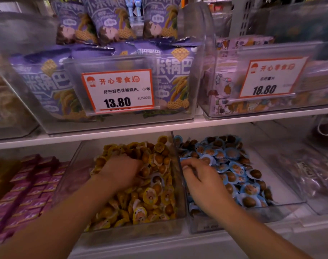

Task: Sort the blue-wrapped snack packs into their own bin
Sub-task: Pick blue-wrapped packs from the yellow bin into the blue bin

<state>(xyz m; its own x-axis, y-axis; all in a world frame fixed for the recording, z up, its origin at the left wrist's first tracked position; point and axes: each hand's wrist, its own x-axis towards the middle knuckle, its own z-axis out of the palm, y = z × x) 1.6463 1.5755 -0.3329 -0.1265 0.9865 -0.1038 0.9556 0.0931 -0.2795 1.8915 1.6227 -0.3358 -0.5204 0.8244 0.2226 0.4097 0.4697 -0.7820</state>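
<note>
Shelves [159,126] hold clear bins; left hand [120,171] fingers buried, grip unclear; right hand [202,176] fingers curled, contents unclear.

Both arms reach up from the lower frame; left hand [120,172] at centre, fingers curled downward; right hand [202,176] right of centre, fingertips pinched.

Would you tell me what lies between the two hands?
In the head view, the clear bin walls separate the left hand from the right hand.
</note>
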